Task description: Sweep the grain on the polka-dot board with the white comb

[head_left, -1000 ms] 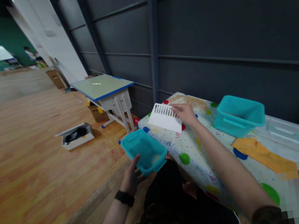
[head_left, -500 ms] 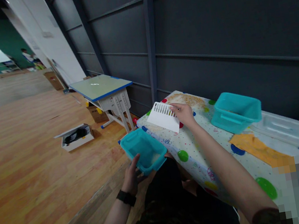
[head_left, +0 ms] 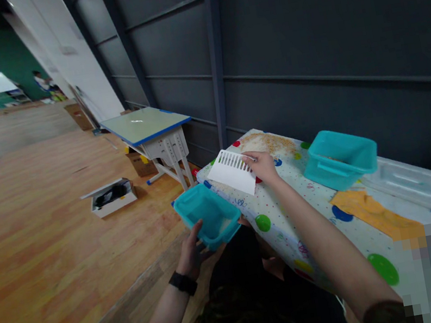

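My left hand (head_left: 192, 251) grips a turquoise plastic box (head_left: 189, 210), thumb over the near wall and fingers underneath. The box is tilted beside the table's edge, with a little pale material in its bottom. In my right hand (head_left: 262, 164) is a white slotted scraper (head_left: 231, 179), held by its slotted side. Its plain edge faces the table's left edge and the box; I cannot tell whether it touches the cloth. Beyond the right hand, brown grains (head_left: 274, 143) lie spread on the balloon-patterned tablecloth (head_left: 272, 201).
A second turquoise box (head_left: 335, 172) stands on the table's right side, near a clear lid (head_left: 421, 185) and an orange cloth (head_left: 366, 208). A dark panelled wall (head_left: 301, 31) runs behind. Left are a desk (head_left: 147, 124) and an open white carton (head_left: 113, 200). A person (head_left: 42, 82) is far off.
My right hand has moved the scraper slightly left, towards the table's edge and the held box. My left hand keeps the box in almost the same place.
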`<state>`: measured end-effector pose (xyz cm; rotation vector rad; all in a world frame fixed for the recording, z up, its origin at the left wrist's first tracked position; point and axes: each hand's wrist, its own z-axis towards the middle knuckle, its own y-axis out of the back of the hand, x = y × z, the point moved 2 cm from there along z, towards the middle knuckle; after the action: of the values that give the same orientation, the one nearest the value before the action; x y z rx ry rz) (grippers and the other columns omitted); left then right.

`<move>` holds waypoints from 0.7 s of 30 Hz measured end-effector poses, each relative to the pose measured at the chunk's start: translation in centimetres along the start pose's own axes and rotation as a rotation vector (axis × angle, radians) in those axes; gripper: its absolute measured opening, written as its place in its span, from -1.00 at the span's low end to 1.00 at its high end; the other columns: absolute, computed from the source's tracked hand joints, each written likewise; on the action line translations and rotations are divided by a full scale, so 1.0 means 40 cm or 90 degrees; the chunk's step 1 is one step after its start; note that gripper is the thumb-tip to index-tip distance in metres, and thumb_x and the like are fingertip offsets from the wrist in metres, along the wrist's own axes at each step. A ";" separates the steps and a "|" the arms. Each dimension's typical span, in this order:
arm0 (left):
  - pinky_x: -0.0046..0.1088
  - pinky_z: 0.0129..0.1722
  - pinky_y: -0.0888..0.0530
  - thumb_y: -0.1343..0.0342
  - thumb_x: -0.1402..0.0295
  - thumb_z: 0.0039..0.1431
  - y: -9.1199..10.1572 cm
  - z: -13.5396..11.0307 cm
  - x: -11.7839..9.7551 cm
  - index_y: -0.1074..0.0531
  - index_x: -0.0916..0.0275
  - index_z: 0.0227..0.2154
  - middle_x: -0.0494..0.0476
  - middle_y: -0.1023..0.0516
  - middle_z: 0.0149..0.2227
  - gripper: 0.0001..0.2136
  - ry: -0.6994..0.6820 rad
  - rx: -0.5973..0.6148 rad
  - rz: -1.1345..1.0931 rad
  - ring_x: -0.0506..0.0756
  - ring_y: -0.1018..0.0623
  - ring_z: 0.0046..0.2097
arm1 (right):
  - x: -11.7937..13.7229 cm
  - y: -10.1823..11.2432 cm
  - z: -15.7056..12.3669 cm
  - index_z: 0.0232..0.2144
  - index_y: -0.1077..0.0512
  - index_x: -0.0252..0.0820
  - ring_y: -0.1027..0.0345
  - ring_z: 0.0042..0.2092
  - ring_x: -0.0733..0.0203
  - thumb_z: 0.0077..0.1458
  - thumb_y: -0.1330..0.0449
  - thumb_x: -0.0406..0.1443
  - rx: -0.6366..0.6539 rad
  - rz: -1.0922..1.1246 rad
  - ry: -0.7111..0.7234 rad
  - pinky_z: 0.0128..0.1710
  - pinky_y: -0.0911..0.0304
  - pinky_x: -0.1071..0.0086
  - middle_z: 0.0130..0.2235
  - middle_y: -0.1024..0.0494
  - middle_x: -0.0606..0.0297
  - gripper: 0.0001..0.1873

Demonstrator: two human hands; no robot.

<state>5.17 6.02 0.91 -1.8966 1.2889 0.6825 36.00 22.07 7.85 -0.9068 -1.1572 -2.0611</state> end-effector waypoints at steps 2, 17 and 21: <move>-0.30 -0.35 -0.72 -0.30 0.20 0.58 -0.004 -0.003 0.000 -0.64 0.32 0.19 0.31 -0.80 -0.11 -0.68 0.004 0.006 -0.006 0.16 -0.77 -0.32 | 0.001 -0.003 -0.002 -0.11 -0.87 -0.08 -0.81 0.10 -0.16 0.30 -0.42 -0.28 0.009 0.011 0.001 0.26 -0.61 0.04 -0.01 -0.90 0.14 -0.80; -0.35 -0.37 -0.70 -0.31 0.20 0.58 -0.012 -0.006 -0.007 -0.61 0.32 0.24 0.23 -0.78 -0.20 -0.65 0.020 0.023 -0.014 0.17 -0.77 -0.32 | -0.009 -0.006 -0.006 -0.11 -0.86 -0.15 -0.82 0.10 -0.17 0.30 -0.42 -0.27 0.003 0.075 -0.016 0.25 -0.60 0.05 0.00 -0.89 0.07 -0.79; -0.33 -0.33 -0.69 -0.29 0.19 0.60 -0.011 -0.004 -0.006 -0.61 0.35 0.26 0.26 -0.79 -0.17 -0.63 0.025 0.022 -0.008 0.20 -0.77 -0.27 | -0.022 -0.005 -0.005 -0.13 -0.86 -0.12 -0.81 0.11 -0.16 0.27 -0.44 -0.29 0.004 0.067 -0.016 0.26 -0.60 0.06 0.00 -0.89 0.10 -0.81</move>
<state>5.48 6.12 1.32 -1.8971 1.3045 0.6157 36.30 22.12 6.97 -0.9728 -1.1039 -1.9657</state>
